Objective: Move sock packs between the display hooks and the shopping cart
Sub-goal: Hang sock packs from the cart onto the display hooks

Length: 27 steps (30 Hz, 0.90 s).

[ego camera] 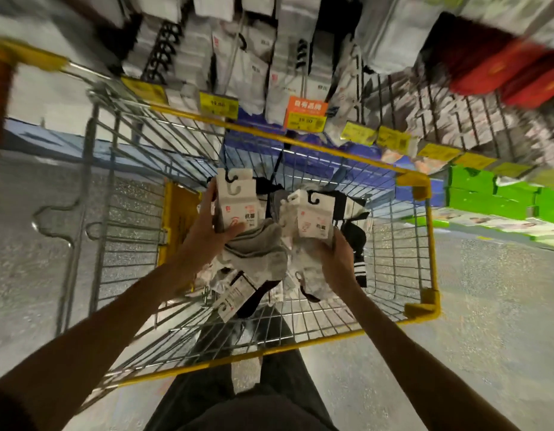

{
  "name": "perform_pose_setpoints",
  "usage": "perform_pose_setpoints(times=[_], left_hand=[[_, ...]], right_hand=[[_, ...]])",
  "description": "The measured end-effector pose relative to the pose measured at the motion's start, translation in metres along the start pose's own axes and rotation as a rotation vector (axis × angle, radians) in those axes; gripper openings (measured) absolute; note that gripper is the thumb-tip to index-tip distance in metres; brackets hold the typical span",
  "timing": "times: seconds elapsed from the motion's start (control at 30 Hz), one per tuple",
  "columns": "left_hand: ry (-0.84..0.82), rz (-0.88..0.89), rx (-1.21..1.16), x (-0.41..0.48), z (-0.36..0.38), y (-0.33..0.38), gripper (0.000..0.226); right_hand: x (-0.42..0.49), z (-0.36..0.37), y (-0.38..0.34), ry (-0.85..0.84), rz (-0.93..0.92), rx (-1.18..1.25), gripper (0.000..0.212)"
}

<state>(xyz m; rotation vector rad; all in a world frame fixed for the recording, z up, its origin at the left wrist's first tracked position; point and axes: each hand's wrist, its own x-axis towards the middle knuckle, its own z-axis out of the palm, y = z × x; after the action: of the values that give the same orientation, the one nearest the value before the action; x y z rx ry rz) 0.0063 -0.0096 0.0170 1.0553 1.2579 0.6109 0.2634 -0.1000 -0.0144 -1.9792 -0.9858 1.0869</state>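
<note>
Holding 2 packs over the cart [420, 189] (wire, yellow-rimmed): left hand [207, 234] grips grey sock pack [238, 209], right hand [334, 259] white sock pack [313, 219].

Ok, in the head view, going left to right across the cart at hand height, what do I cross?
Yellow panel on the cart's left wall → left hand → grey sock pack it holds → white sock pack held by the right hand → black striped socks → cart's right wire wall.
</note>
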Motion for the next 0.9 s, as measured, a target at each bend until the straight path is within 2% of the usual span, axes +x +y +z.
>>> perform_pose_setpoints(times=[0.17,0.23,0.3,0.37,0.43,0.57,0.67,0.77,0.9], left_hand=[[-0.080,0.220,-0.035,-0.016,-0.005,0.090,0.101],[-0.115,0.353,0.055,-0.027,-0.006,0.129,0.096],[-0.081,0.501,0.236,-0.037,-0.010,0.170,0.082],[-0.030,0.683,0.406,-0.047,-0.015,0.210,0.056],[-0.043,0.835,0.446,-0.061,-0.019,0.253,0.038],[0.032,1.014,0.433,-0.084,-0.023,0.324,0.037],[0.034,0.963,0.504,-0.090,-0.027,0.358,0.037],[0.015,0.926,0.674,-0.094,-0.035,0.376,0.031],[0.045,0.945,0.634,-0.118,-0.039,0.404,0.030]], right_hand=[[-0.003,-0.037,-0.120,-0.068,-0.169,0.231,0.035],[-0.007,-0.052,-0.168,-0.089,-0.253,0.246,0.034],[-0.012,-0.069,-0.212,-0.081,-0.306,0.245,0.031],[-0.017,-0.089,-0.255,-0.057,-0.387,0.212,0.034],[-0.025,-0.111,-0.299,-0.053,-0.480,0.203,0.038],[-0.048,-0.144,-0.383,-0.024,-0.649,0.226,0.034],[-0.064,-0.162,-0.423,-0.016,-0.736,0.228,0.033],[-0.076,-0.175,-0.447,0.022,-0.779,0.223,0.031],[-0.094,-0.195,-0.462,0.119,-0.793,0.289,0.036]])
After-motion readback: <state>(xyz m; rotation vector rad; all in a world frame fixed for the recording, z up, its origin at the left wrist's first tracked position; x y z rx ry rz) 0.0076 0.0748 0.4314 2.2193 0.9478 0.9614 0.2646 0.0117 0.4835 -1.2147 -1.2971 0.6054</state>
